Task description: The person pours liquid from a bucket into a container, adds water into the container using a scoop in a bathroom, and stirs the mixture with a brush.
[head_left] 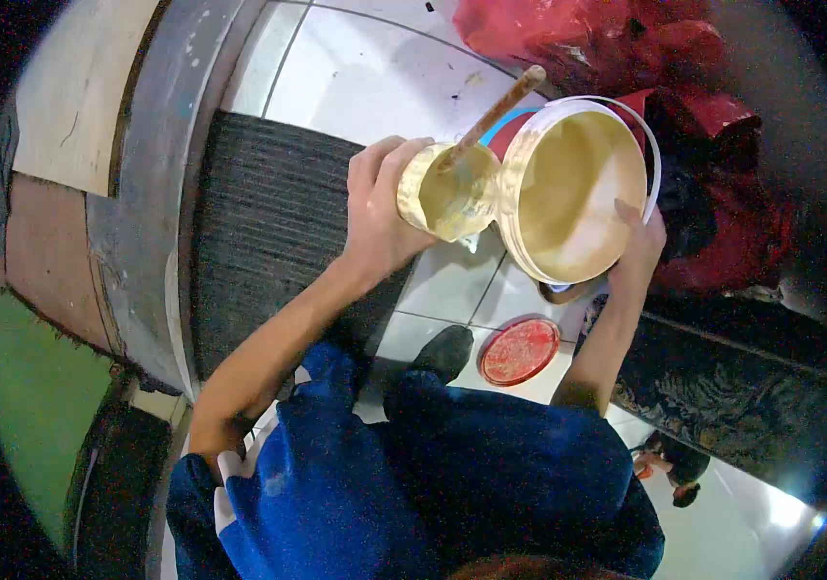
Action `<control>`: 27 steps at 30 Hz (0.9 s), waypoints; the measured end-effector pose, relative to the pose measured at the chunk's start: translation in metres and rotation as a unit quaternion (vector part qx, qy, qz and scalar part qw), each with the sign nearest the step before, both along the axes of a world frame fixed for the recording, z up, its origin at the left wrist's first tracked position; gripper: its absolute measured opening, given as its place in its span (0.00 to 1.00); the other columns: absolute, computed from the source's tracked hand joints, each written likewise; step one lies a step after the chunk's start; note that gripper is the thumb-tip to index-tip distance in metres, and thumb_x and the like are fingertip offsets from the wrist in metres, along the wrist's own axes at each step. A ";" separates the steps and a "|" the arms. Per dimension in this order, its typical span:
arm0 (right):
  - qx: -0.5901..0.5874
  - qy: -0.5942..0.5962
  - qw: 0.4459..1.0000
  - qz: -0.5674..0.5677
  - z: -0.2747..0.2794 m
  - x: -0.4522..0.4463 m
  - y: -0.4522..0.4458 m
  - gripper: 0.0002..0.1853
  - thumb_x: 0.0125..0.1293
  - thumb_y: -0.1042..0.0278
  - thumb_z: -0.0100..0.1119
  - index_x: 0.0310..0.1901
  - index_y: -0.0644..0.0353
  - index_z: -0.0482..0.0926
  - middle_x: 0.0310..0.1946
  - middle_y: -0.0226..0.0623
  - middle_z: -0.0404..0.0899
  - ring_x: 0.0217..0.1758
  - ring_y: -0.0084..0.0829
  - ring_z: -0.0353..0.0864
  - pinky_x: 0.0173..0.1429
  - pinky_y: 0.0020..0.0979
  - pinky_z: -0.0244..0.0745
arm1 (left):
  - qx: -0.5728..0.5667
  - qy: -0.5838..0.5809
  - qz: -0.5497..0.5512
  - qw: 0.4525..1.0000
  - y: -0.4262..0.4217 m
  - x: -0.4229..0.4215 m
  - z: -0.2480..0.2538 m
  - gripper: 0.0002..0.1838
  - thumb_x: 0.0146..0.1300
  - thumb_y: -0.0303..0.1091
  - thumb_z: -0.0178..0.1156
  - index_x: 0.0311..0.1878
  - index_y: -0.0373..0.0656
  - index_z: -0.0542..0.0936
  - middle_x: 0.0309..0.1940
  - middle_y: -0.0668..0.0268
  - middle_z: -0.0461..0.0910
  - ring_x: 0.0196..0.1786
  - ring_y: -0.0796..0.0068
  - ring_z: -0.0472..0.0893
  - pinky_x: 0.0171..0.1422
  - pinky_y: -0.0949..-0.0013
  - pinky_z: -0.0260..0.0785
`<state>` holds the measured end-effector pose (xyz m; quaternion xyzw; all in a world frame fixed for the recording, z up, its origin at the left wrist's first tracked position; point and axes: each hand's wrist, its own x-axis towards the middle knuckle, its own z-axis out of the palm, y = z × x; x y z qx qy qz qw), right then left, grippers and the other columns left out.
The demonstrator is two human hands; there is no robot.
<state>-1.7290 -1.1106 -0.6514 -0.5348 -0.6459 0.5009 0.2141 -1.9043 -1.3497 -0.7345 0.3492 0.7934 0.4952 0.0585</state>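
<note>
Wrapped round a small, coated container (437, 198) is my left hand (384, 208). A stained wooden stick (502, 111) leans out of that container. My right hand (638, 246) grips the rim of a larger white bucket (578, 193) on its right side, thumb over the edge. The bucket is tilted so its inside shows, with a pale yellowish coating and contents. The two containers touch or nearly touch, rim to rim. The bucket's white handle (656, 155) arcs around its upper right side.
A red round lid (520, 351) lies on the white tiled floor (360, 72). A dark ribbed mat (259, 232) is at left. Red plastic bags (616, 43) fill the upper right. Another person (679, 469) appears small at lower right.
</note>
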 end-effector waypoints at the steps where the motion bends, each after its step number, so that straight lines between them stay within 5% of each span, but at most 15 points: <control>1: 0.017 -0.015 1.000 0.000 -0.003 0.003 0.000 0.16 0.65 0.68 0.63 0.51 0.69 0.80 0.42 0.36 0.84 0.41 0.27 0.82 0.48 0.29 0.77 | 0.002 -0.006 0.000 1.000 0.001 0.002 0.000 0.48 0.33 0.41 0.84 0.63 0.44 0.74 0.57 0.57 0.74 0.61 0.52 0.71 0.66 0.53 0.66; 5: 0.079 -0.104 0.990 0.052 0.005 0.012 0.005 0.16 0.70 0.60 0.65 0.49 0.66 0.81 0.39 0.36 0.84 0.40 0.26 0.80 0.49 0.28 0.76 | 0.011 -0.006 0.009 1.000 0.006 0.011 0.000 0.49 0.32 0.41 0.84 0.63 0.44 0.73 0.58 0.57 0.73 0.62 0.51 0.70 0.66 0.52 0.65; 8: 0.134 -0.247 0.957 0.067 0.044 0.001 -0.004 0.18 0.71 0.59 0.63 0.53 0.65 0.80 0.47 0.44 0.81 0.50 0.32 0.79 0.55 0.32 0.74 | 0.018 -0.008 0.008 1.000 0.007 0.010 0.000 0.49 0.33 0.42 0.84 0.63 0.43 0.74 0.58 0.56 0.74 0.62 0.51 0.70 0.66 0.51 0.64; 9: 0.248 -0.217 0.939 0.094 0.065 -0.006 -0.017 0.21 0.72 0.59 0.60 0.58 0.65 0.77 0.57 0.46 0.75 0.56 0.35 0.76 0.59 0.34 0.72 | 0.017 -0.012 0.012 1.000 0.006 0.011 0.004 0.48 0.33 0.42 0.84 0.63 0.43 0.74 0.58 0.56 0.74 0.62 0.51 0.70 0.66 0.51 0.64; 10: 0.356 -0.184 0.909 0.117 0.086 -0.018 -0.032 0.24 0.73 0.59 0.58 0.64 0.66 0.74 0.67 0.48 0.69 0.61 0.37 0.73 0.63 0.36 0.71 | 0.014 -0.016 0.012 1.000 0.005 0.011 0.005 0.48 0.33 0.42 0.83 0.63 0.43 0.74 0.57 0.56 0.74 0.62 0.51 0.70 0.66 0.51 0.64; 12: 0.465 -0.189 0.781 0.373 0.115 -0.044 -0.040 0.30 0.66 0.54 0.62 0.67 0.59 0.72 0.75 0.49 0.56 0.72 0.47 0.62 0.73 0.45 0.59 | 0.014 -0.003 0.017 1.000 0.006 0.012 0.004 0.48 0.33 0.43 0.83 0.63 0.43 0.74 0.57 0.55 0.74 0.61 0.51 0.71 0.66 0.51 0.64; 14: 0.457 -0.215 0.727 0.466 0.112 -0.075 -0.050 0.35 0.59 0.48 0.66 0.68 0.51 0.74 0.76 0.49 0.56 0.76 0.54 0.54 0.78 0.52 0.47 | 0.014 -0.003 0.019 1.000 0.006 0.014 0.002 0.48 0.34 0.44 0.83 0.63 0.43 0.74 0.57 0.55 0.73 0.61 0.51 0.71 0.67 0.52 0.63; 17: 0.507 -0.276 0.631 0.518 0.098 -0.097 -0.043 0.33 0.58 0.44 0.65 0.65 0.47 0.77 0.77 0.46 0.55 0.77 0.56 0.54 0.77 0.57 0.46 | 0.017 -0.017 0.018 1.000 0.003 0.015 0.000 0.49 0.34 0.45 0.83 0.64 0.43 0.74 0.57 0.55 0.73 0.61 0.50 0.70 0.67 0.51 0.63; 27: 0.520 -0.261 0.584 0.566 0.100 -0.090 -0.060 0.32 0.52 0.42 0.66 0.60 0.41 0.79 0.77 0.37 0.58 0.77 0.56 0.54 0.72 0.61 0.47 | 0.018 -0.021 0.020 0.999 0.000 0.015 -0.003 0.50 0.34 0.50 0.84 0.64 0.45 0.74 0.59 0.54 0.72 0.62 0.50 0.70 0.67 0.50 0.63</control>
